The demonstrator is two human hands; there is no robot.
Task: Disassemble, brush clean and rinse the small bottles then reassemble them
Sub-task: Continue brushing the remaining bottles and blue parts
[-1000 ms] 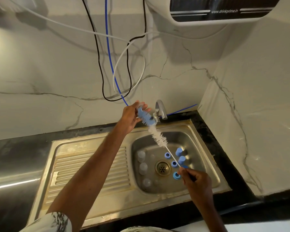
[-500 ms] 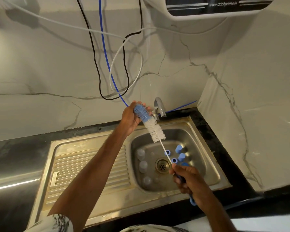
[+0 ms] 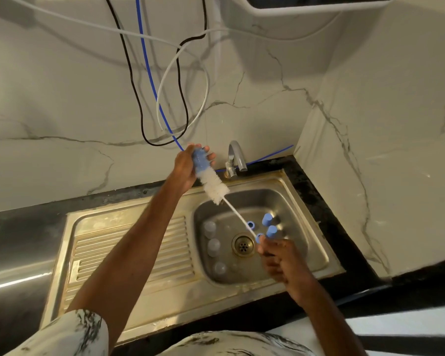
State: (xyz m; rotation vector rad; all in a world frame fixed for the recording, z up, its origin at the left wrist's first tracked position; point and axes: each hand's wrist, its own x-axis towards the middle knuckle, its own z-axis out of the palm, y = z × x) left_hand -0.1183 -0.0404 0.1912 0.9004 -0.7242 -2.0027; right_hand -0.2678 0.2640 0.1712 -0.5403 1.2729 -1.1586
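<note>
- Bottles (image 3: 213,246), three, clear, stand in the sink (image 3: 306,201) left of the drain (image 3: 242,244); blue caps (image 3: 267,219) right.
- Left hand (image 3: 185,168) clasps the blue far end of the brush (image 3: 216,186).
- Right hand (image 3: 280,260) grips its near wire.

No legible text or labels anywhere.

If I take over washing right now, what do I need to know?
Left hand: grips the blue-bristled tip of the long white-and-blue bottle brush.
Right hand: holds the brush's wire stem end, blurred.
In the steel sink: three small clear bottles left of the drain, at least four blue caps right of it.
Done: bottles taken apart.
Left: brushing progress unclear; rinse, then recap.
</note>
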